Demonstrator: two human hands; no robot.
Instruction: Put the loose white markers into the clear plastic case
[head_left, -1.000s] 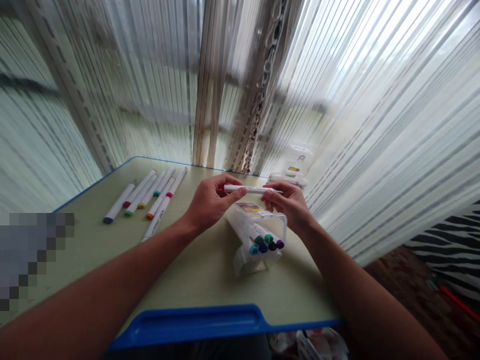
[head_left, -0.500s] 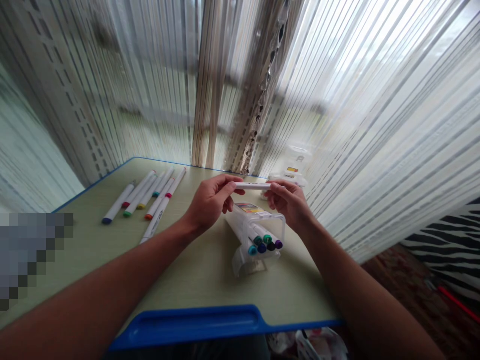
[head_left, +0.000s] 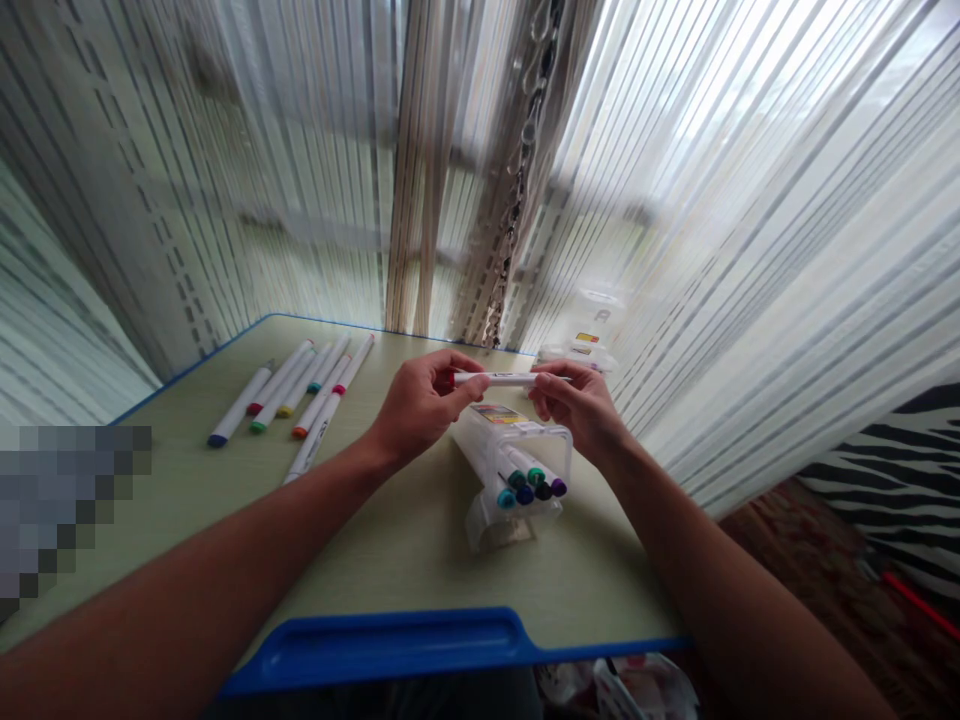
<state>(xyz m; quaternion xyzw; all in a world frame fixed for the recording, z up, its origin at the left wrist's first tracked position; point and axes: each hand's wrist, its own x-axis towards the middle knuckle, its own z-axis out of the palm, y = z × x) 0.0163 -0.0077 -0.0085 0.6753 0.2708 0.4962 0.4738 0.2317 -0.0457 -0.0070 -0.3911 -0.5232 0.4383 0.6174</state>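
— Red now shows at the pen's (head_left: 510,379) left end, hidden a moment before; the left hand (head_left: 420,405) has shifted its thumb across the front.
— Where's the other hand?
— Taking the pen as the clock's centre: left hand at nine, pinching the red end (head_left: 451,380); right hand (head_left: 577,400) at three, pinching the opposite tip.
— How to do that well?
— I'd say light fingertips, both ends level, thumbs off the print.
— And around?
— Curtain (head_left: 315,180) at twelve, behind the table (head_left: 375,560). At six, just below the pen, a clear case (head_left: 480,455) of capped pens (head_left: 528,493) seems to block the way straight down. Box (head_left: 600,320) at two; loose pens (head_left: 306,379) at nine, the nearest partly behind the left arm (head_left: 247,550).
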